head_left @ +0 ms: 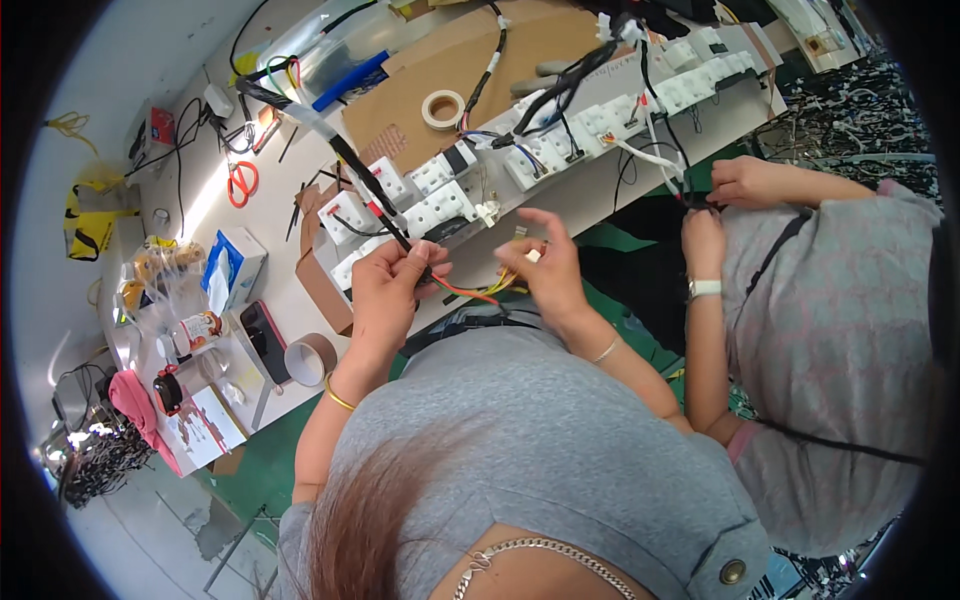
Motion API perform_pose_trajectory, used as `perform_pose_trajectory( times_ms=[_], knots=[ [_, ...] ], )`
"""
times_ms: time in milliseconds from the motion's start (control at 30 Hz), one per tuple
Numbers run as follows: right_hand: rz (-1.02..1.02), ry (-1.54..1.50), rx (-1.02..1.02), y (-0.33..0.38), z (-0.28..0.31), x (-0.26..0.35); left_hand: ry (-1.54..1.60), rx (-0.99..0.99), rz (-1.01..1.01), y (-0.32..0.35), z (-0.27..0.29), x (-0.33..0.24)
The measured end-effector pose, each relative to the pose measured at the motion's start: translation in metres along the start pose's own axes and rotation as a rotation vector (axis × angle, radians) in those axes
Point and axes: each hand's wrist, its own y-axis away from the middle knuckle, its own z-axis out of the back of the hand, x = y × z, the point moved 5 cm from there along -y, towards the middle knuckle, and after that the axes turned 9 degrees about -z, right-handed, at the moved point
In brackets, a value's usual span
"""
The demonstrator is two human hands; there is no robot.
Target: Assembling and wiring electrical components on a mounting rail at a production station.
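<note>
My left hand (388,285) is closed round the end of a black-sleeved wire harness (362,172), which runs up and away to the far left. Loose orange and yellow wires (482,292) come out of its end and cross to my right hand (552,275). There, thumb and fingers pinch a small white connector (534,256) at the wire ends, with the index finger raised. Just beyond both hands, white connector blocks (440,207) stand in a row along the table's near edge. A white plug (488,212) sits at the end of one block.
Left on the table are red scissors (241,184), a blue-and-white tissue pack (233,268), a phone (264,340), a brown tape roll (310,358) and a bottle (190,334). Masking tape (442,110) lies on cardboard (410,90). A co-worker (820,330) handles another harness close at right.
</note>
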Motion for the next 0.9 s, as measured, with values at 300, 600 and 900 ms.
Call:
perform_pose_trajectory(
  times_ms=[300, 600, 900],
  knots=[
    [0.406, 0.259, -0.250, 0.036, 0.004, 0.017, -0.091, 0.079, -0.133, 0.000, -0.002, 0.003],
    [0.424, 0.285, -0.352, 0.019, 0.008, 0.023, -0.269, 0.125, -0.164, -0.005, -0.002, 0.004],
    [0.418, 0.597, -0.380, 0.004, -0.003, 0.016, -0.297, -0.011, -0.477, -0.005, -0.007, -0.002]
  ],
)
